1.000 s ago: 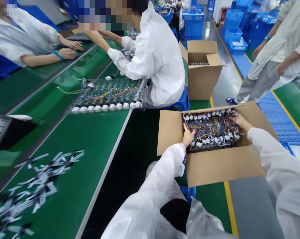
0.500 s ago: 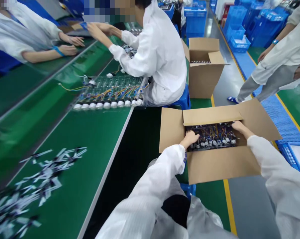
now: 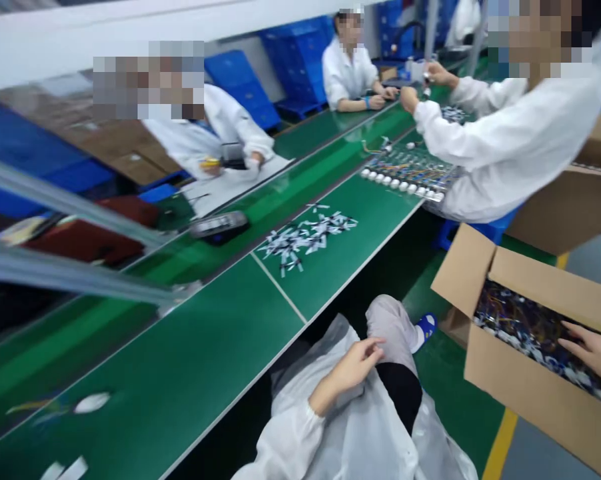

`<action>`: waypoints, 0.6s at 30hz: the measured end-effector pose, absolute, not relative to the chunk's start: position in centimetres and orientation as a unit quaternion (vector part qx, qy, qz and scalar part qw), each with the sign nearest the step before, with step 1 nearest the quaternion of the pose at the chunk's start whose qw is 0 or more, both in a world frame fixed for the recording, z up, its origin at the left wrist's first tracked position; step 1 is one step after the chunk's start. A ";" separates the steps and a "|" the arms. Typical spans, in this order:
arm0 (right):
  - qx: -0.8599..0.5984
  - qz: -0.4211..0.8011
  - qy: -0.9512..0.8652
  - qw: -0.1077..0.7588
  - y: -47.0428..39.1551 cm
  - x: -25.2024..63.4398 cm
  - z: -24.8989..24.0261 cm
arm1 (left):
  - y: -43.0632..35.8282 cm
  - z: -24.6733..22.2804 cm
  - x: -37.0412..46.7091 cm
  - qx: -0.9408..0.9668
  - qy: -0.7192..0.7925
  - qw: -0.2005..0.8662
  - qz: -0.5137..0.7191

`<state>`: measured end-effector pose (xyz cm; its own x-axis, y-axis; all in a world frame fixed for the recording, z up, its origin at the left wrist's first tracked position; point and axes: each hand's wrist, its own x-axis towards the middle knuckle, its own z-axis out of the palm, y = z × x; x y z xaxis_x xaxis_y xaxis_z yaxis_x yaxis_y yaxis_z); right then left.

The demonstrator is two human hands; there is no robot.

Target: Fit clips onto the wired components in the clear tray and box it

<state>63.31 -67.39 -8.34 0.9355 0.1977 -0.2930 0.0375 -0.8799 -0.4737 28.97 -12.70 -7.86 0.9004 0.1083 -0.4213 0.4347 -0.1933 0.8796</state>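
My left hand [image 3: 351, 367] hovers over my lap, its fingers loosely stretched out with nothing in them. At the right, my right hand [image 3: 594, 352] reaches over an open cardboard box [image 3: 525, 399] with its fingers apart. Under that hand, the box holds a layer of wired parts [image 3: 518, 317] with white ends and orange and blue wires. Whether my right fingertips touch these parts I cannot tell.
The green workbench [image 3: 180, 373] carries a pile of small white-and-black strips [image 3: 310, 233] and a clear tray of wired parts [image 3: 405, 173]. A blurred white-ended wired part [image 3: 91, 403] lies nearer. A co-worker in white [image 3: 510, 140] sits beyond the box; others sit across the bench.
My view has swung left. My left hand has left the box and come back over my lap. My right hand has opened and now hangs over the parts inside the box.
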 end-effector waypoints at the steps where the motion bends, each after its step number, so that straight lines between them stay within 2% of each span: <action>1: -0.945 0.201 -0.114 0.233 -64.0 63.7 -7.2 | -12.0 -7.7 27.2 0.754 0.200 0.616 -0.112; 6: -0.879 0.301 -0.295 0.223 -47.4 60.1 0.1 | -10.4 -8.9 20.9 0.705 0.282 0.650 -0.009; 9: -0.877 0.294 -0.297 0.240 -43.7 57.4 1.8 | -9.6 -10.0 19.1 0.680 0.298 0.669 -0.001; 13: -0.921 0.212 -0.240 0.221 -49.0 54.4 0.5 | -8.4 -11.2 20.1 0.667 0.286 0.688 -0.017; 18: -0.994 -0.076 0.024 0.072 -64.8 46.9 -2.7 | -10.5 -12.5 28.4 0.629 0.202 0.749 -0.043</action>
<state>46.90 -64.84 -2.65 0.9874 -0.0583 0.1474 -0.0363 -0.9884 -0.1475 28.42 -10.48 -12.50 0.9147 0.1896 -0.3570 0.3189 0.2041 0.9255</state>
